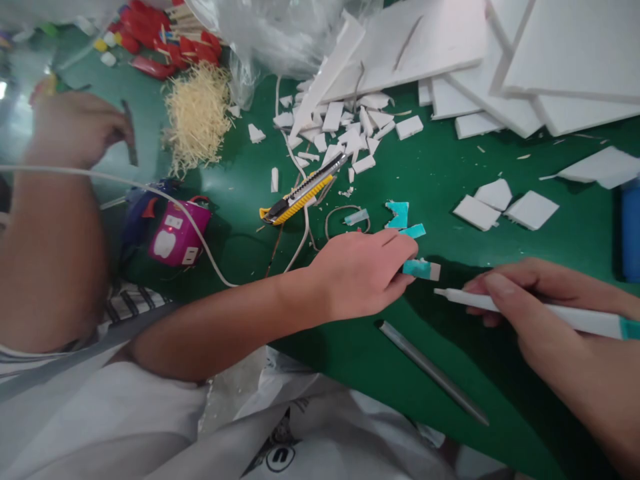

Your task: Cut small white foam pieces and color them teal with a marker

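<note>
My left hand (360, 273) reaches across the green table (450, 167) and pinches a small foam piece painted teal (423, 269), holding it against the surface. My right hand (530, 300) is closed around a white pen with a teal end (550, 312). Its tip points left and sits a short way from the foam piece. More teal-painted scraps (400, 215) lie just beyond my left hand.
A yellow utility knife (305, 193) lies mid-table beside white foam offcuts (345, 130). Foam boards (565, 47) stack at the back right. A grey rod (430, 370) lies near me. Another person's hand (75, 127) holds a dark stick at left, by a pink socket block (177, 233) and a splinter pile (197, 113).
</note>
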### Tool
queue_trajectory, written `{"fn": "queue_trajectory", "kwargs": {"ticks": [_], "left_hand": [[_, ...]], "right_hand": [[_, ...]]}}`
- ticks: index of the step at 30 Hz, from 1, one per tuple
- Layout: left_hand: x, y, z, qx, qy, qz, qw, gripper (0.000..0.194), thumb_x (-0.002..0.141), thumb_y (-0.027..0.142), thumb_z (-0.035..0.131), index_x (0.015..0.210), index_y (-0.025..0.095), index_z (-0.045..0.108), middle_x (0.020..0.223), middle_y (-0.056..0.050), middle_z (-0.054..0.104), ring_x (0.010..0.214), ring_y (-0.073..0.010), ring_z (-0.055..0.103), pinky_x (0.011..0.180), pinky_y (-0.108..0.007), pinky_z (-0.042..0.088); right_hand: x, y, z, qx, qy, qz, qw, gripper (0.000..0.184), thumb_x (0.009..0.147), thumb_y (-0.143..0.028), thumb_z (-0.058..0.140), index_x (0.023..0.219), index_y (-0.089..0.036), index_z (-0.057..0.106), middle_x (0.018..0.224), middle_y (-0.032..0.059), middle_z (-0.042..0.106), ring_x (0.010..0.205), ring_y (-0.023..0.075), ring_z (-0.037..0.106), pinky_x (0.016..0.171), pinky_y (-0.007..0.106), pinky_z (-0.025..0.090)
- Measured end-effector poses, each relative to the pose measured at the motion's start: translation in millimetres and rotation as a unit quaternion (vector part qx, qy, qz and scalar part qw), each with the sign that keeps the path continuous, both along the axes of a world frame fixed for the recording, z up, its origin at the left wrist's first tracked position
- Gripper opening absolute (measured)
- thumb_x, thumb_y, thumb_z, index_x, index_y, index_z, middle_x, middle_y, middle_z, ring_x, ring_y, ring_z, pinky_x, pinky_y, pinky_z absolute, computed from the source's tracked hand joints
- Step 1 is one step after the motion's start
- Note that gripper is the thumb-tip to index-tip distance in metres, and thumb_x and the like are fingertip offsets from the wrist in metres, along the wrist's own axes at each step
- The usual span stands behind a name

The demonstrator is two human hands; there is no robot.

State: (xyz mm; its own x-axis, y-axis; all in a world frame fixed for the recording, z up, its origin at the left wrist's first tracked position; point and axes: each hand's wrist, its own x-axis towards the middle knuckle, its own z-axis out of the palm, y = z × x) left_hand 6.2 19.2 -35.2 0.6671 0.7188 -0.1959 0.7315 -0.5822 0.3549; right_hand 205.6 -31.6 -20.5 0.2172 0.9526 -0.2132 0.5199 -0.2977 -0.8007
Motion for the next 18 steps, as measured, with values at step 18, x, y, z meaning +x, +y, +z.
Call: {"fn": "queue_trajectory", "kwargs": {"ticks": [18], "left_hand": [[-0.1, 1.1, 1.1, -0.003, 0.005, 0.005, 1.0, 0.019, 0.097, 0.035, 0.053, 0.106, 0.019, 0.059, 0.084, 0.0, 0.064, 0.074, -0.018, 0.063, 0.062, -0.03, 0.039]], "right_hand": [[0.9, -1.6, 1.5, 0.011, -0.003, -0.012, 1.0, 0.019, 0.081, -0.035, 0.066, 0.062, -0.032, 0.068, 0.059, -0.0009, 0.066, 0.051, 0.0151, 0.057, 0.049, 0.03, 0.045]]}}
